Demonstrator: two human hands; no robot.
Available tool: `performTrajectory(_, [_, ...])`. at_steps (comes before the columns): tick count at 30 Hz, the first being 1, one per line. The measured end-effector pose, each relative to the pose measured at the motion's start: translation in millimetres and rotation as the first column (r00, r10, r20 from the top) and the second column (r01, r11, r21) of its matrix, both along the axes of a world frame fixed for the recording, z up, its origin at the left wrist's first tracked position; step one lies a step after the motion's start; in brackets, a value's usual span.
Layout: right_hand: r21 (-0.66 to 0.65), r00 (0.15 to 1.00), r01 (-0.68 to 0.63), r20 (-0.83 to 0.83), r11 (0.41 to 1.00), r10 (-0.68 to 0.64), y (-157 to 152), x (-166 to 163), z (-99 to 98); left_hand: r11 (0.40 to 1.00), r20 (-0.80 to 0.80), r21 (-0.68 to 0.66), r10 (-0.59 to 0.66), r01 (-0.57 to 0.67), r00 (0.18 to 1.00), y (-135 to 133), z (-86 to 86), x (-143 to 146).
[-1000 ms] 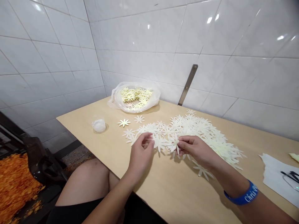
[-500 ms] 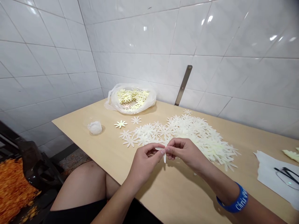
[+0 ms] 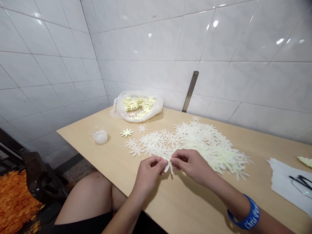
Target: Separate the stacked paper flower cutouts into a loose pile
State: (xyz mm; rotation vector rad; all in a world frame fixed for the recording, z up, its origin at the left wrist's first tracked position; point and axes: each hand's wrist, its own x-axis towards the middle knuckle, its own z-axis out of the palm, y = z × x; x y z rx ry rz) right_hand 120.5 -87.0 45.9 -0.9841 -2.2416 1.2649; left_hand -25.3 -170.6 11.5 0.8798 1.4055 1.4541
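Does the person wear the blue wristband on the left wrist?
No, the blue wristband is around the wrist of the right hand; the left hand, pinching the same flower cutout, has a bare wrist.

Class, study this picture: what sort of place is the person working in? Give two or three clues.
Probably a small craft or piecework workroom: white tiled walls, a plain wooden table spread with pale flower cut-outs, and a plastic bag holding more.
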Motion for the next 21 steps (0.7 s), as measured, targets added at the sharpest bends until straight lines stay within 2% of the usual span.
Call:
performTrajectory(3, [0.030, 1.000, 0.016, 0.011, 0.999, -0.017, -1.6, -2.4, -2.2, 0.998, -0.047, 0.031, -0.046, 0.047, 0.998, -2.8, -3.4, -2.1])
performTrajectory(8, [-0.044, 0.998, 0.058, -0.016, 0.997, -0.059, -1.6, -6.6, -6.9, 0.992, -0.051, 0.048, -0.114, 0.117, 0.992, -6.0, -1.7, -3.6])
performTrajectory(12, [-0.029, 0.992, 0.119, -0.026, 0.992, -0.120, -2.2, -7.1, -9.2, 0.997, -0.071, 0.031, -0.062, 0.064, 0.996, -6.1, -2.8, -4.2])
performTrajectory(18, [-0.069, 0.999, 0.038, -0.029, 0.997, -0.040, -6.1, -6.4, -7.6, 1.000, -0.041, -0.002, -0.006, 0.006, 0.999, -5.5, -7.1, -5.4])
performTrajectory(21, [-0.045, 1.000, 0.017, -0.023, 0.999, -0.018, -7.0, -6.4, -6.6, 1.000, -0.053, 0.000, 0.007, -0.007, 0.999, -6.0, -7.9, -4.6])
